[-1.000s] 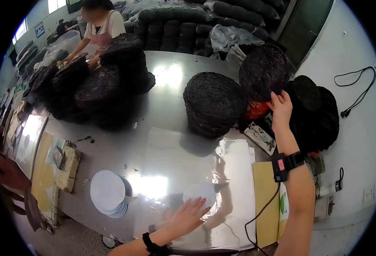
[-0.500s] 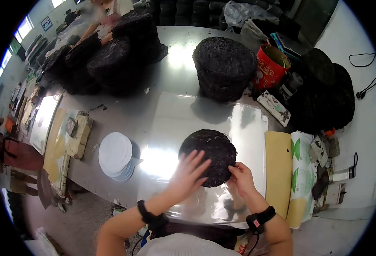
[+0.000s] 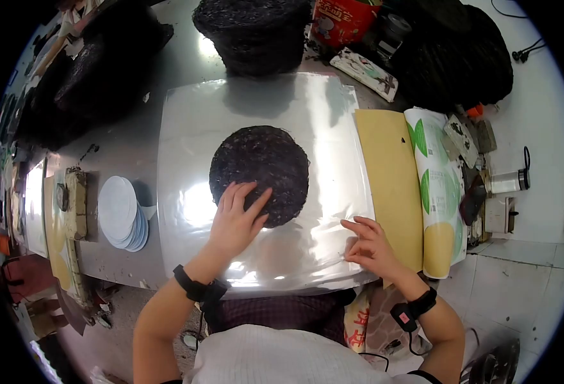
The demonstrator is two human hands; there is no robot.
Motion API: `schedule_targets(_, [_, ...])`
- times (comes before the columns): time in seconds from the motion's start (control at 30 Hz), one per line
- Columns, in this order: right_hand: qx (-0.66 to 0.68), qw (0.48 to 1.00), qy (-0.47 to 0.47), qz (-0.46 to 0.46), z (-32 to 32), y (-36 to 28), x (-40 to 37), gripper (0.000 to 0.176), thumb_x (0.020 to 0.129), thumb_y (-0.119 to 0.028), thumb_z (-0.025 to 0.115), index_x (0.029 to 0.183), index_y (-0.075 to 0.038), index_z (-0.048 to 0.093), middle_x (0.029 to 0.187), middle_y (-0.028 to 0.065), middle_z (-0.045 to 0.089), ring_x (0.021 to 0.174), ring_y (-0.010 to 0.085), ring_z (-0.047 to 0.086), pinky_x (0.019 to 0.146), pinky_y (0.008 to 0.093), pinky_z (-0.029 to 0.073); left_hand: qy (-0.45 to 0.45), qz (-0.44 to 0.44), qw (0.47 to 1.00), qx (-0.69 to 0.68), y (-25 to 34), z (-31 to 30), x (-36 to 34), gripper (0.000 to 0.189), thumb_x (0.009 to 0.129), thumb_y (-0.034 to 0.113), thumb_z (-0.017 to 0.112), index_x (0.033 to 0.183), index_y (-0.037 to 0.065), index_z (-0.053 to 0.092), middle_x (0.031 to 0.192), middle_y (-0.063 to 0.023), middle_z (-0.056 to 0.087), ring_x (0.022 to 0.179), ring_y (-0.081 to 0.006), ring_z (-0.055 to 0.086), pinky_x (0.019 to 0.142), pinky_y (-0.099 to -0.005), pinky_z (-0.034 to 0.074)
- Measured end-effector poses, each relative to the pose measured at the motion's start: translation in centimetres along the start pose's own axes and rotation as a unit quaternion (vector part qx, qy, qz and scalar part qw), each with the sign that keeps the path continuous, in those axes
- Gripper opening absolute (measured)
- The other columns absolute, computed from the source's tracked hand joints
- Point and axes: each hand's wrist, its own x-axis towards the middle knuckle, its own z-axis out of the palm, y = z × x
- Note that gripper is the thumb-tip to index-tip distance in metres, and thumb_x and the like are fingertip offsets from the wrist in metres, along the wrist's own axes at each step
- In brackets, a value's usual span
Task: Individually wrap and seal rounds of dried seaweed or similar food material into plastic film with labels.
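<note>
A round, dark, rough-textured disc lies on a stack of clear plastic sheets in front of me. My left hand rests with spread fingers on the disc's lower part, holding nothing. To the right, apart from the disc, my right hand hovers over or touches the plastic near its right edge, its fingers bent and apart. Left of the sheets sits a pile of pale blue-white round papers. A tall stack of similar dark discs stands beyond the plastic.
More dark stacks stand at the back left, where a co-worker's arm shows. Right of the plastic are a tan sheet and a green-and-white printed roll. A red tin, a stained white box and another dark pile lie beyond.
The view has tilted down and shifted. My right hand has let go of the disc's edge and moved right, away from it. My left hand remains on the disc.
</note>
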Motion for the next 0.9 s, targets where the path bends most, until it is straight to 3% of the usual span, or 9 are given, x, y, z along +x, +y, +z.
schedule_targets(0.17, [-0.08, 0.995, -0.021, -0.062, -1.9, -0.9, 1.3, 0.015, 0.086, -0.026, 0.074, 0.081, -0.012, 0.074, 0.145, 0.0013, 0.057, 0.136, 0.0277, 0.043, 0.113, 0.0458, 0.032, 0.018, -0.029, 0.987, -0.156, -0.8, -0.4, 0.1, 0.053, 0.08, 0.018, 0.078, 0.12, 0.001, 0.049, 0.134, -0.0216, 0.053, 0.123, -0.0396, 0.049, 0.106, -0.0483, 0.039])
schedule_targets(0.3, [-0.128, 0.971, 0.123, -0.161, -0.7, -4.2, 10.3, 0.017, 0.088, -0.022, 0.069, 0.08, -0.007, 0.066, 0.125, 0.008, 0.063, 0.122, 0.0269, 0.055, 0.111, 0.0496, 0.034, -0.126, -0.086, 0.962, -0.225, -1.3, -3.6, 2.2, 0.036, 0.082, 0.034, 0.077, 0.104, 0.008, 0.064, 0.132, -0.0195, 0.05, 0.123, -0.036, 0.045, 0.107, -0.0449, 0.035])
schedule_targets(0.4, [-0.136, 0.943, 0.254, -0.169, 1.2, -6.0, 18.7, 0.019, 0.088, -0.023, 0.071, 0.095, -0.006, 0.065, 0.134, 0.0108, 0.058, 0.126, 0.0309, 0.052, 0.113, 0.0531, 0.031, -0.157, -0.062, 0.967, -0.192, -2.0, -3.6, 2.9, 0.024, 0.081, 0.029, 0.079, 0.086, 0.008, 0.067, 0.128, -0.0163, 0.052, 0.119, -0.0343, 0.047, 0.103, -0.0437, 0.038])
schedule_targets(0.5, [-0.102, 0.91, 0.385, -0.114, 3.0, -9.5, 19.6, 0.061, 0.087, -0.033, 0.073, 0.137, -0.004, 0.052, 0.155, 0.0195, 0.036, 0.144, 0.0396, 0.032, 0.119, 0.0597, 0.019, -0.079, -0.129, 0.974, -0.168, -2.2, -1.8, 3.7, 0.018, 0.086, 0.022, 0.073, 0.088, 0.006, 0.064, 0.109, -0.0128, 0.061, 0.102, -0.0337, 0.057, 0.089, -0.0417, 0.046])
schedule_targets(0.53, [-0.116, 0.931, 0.334, -0.088, 3.6, -10.2, 18.1, 0.089, 0.086, -0.042, 0.074, 0.153, -0.001, 0.031, 0.162, 0.024, 0.02, 0.149, 0.0441, 0.021, 0.119, 0.0624, 0.013, -0.065, -0.192, 0.969, -0.144, -1.6, -1.9, 4.4, 0.017, 0.09, 0.022, 0.068, 0.09, 0.005, 0.064, 0.102, -0.0127, 0.063, 0.096, -0.0337, 0.059, 0.084, -0.0411, 0.049])
schedule_targets(0.63, [-0.128, 0.946, 0.298, -0.03, 7.9, -9.2, 15.1, 0.088, 0.086, -0.047, 0.072, 0.151, 0.001, 0.036, 0.161, 0.0244, 0.025, 0.15, 0.0405, 0.023, 0.12, 0.0615, 0.012, -0.133, -0.273, 0.945, -0.122, -1.0, -2.7, 6.8, 0.017, 0.091, 0.021, 0.065, 0.093, 0.005, 0.062, 0.101, -0.0124, 0.062, 0.096, -0.0333, 0.06, 0.08, -0.0426, 0.048])
schedule_targets(0.73, [-0.202, 0.958, 0.204, 0.003, 9.8, -6.9, 14.6, 0.079, 0.09, -0.044, 0.067, 0.149, 0.002, 0.041, 0.159, 0.0251, 0.03, 0.15, 0.0371, 0.024, 0.121, 0.0607, 0.013, 0.131, -0.126, 0.969, -0.168, 2.0, -3.9, 3.5, 0.03, 0.089, 0.026, 0.068, 0.107, 0.003, 0.061, 0.113, -0.0175, 0.062, 0.104, -0.0373, 0.06, 0.087, -0.043, 0.048])
schedule_targets(0.83, [-0.27, 0.949, 0.162, -0.008, 9.9, -6.7, 14.4, 0.067, 0.095, -0.038, 0.062, 0.147, -0.001, 0.045, 0.156, 0.0253, 0.035, 0.151, 0.0334, 0.025, 0.121, 0.0598, 0.013, -0.021, -0.079, 0.986, -0.145, 3.6, -4.0, -3.5, 0.055, 0.088, 0.039, 0.071, 0.127, 0.003, 0.058, 0.135, -0.0261, 0.052, 0.128, -0.0448, 0.048, 0.106, -0.0526, 0.038])
schedule_targets(0.9, [-0.267, 0.946, 0.182, -0.001, 10.1, -7.3, 14.5, 0.056, 0.095, -0.03, 0.061, 0.147, -0.013, 0.05, 0.157, 0.0276, 0.032, 0.15, 0.0383, 0.024, 0.121, 0.0597, 0.012, -0.06, -0.137, 0.989, 0.017, 2.9, -3.6, -3.9, 0.073, 0.084, 0.048, 0.072, 0.139, 0.004, 0.051, 0.147, -0.0307, 0.038, 0.141, -0.0477, 0.032, 0.113, -0.0596, 0.025])
